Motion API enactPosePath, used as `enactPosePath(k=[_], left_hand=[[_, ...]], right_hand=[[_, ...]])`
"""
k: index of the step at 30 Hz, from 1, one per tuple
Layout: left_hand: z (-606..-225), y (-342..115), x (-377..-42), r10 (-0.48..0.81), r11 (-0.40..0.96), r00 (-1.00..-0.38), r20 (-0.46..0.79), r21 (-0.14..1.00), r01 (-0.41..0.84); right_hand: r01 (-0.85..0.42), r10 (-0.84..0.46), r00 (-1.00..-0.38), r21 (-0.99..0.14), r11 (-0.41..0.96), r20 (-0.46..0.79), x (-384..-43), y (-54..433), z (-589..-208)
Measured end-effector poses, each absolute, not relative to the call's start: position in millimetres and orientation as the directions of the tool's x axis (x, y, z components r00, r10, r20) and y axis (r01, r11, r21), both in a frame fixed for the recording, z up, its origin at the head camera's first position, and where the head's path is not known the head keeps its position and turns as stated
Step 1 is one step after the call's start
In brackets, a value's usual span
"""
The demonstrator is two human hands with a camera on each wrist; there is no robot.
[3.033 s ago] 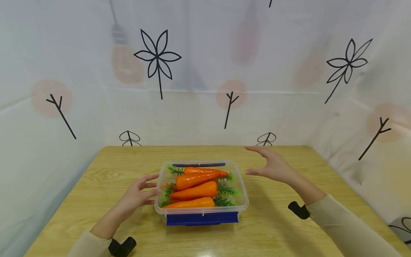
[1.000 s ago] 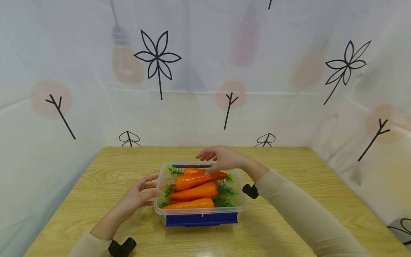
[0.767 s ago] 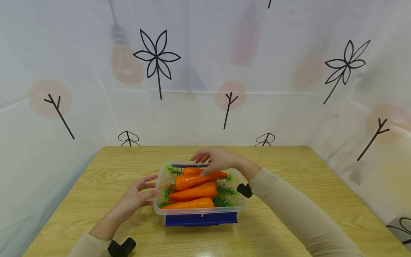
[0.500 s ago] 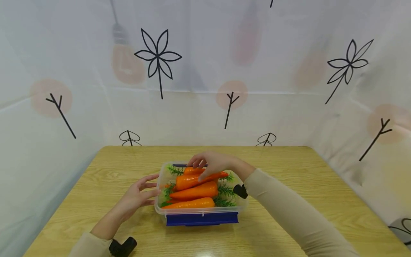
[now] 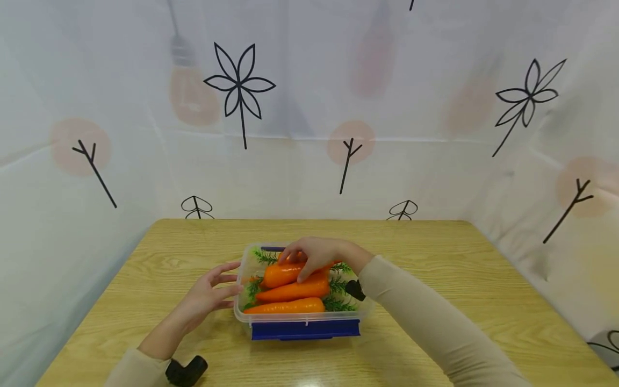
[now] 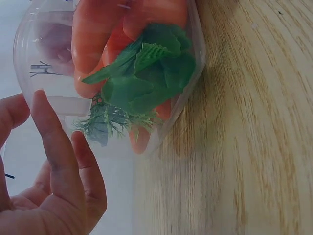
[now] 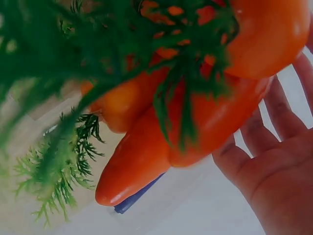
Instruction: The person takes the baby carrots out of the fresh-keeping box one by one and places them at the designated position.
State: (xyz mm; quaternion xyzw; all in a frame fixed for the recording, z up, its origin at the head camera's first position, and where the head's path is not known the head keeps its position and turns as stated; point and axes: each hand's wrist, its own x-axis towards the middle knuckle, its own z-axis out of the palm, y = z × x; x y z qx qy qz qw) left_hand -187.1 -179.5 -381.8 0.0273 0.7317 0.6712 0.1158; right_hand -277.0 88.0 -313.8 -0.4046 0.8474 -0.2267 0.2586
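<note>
A clear plastic food container (image 5: 365,314) with blue latch flaps holds several orange carrots with green tops. My right hand (image 5: 316,251) reaches in from above and grips the top carrot (image 5: 278,276), thumb on its near side and fingers on its far side. That hand hides part of the carrot. In the right wrist view the fingers (image 7: 254,129) lie against the orange surface. My left hand (image 5: 205,298) is at the container's left wall, its fingers spread and fairly straight. Seen from the left wrist, the fingertips (image 6: 39,98) are at the clear wall.
Below the top carrot lie another carrot (image 5: 295,291) and a front carrot (image 5: 290,306). A broad green leaf (image 6: 142,73) shows through the container's wall. The wooden table (image 5: 435,236) ends at a patterned white cloth (image 5: 300,177) behind and at both sides.
My right hand has come from the right of the container, over it, then down and slightly left onto the top carrot. My left hand has stayed at the left wall.
</note>
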Motion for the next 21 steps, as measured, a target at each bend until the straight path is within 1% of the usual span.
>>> enactPosePath(k=[3, 11, 17, 21], left_hand=[[-381.1, -178.9, -187.4, 0.197, 0.097, -0.971, -0.134, 0.988, -0.116], [-381.3, -178.1, -187.2, 0.188, 0.106, -0.972, -0.137, 0.987, -0.119], [-380.4, -177.7, -186.4, 0.182, 0.112, -0.974, -0.136, 0.987, -0.117], [-380.6, -177.7, -186.3, 0.184, 0.113, -0.973, -0.137, 0.987, -0.117]], right_hand=[[-0.598, -0.805, -0.539, -0.561, 0.573, -0.247, -278.1, 87.8, -314.3], [-0.658, -0.825, -0.512, -0.507, 0.556, -0.240, -276.4, 88.6, -313.0], [-0.667, -0.807, -0.540, -0.462, 0.584, -0.240, -273.1, 90.3, -310.3], [-0.662, -0.803, -0.554, -0.469, 0.585, -0.218, -271.7, 95.0, -307.5]])
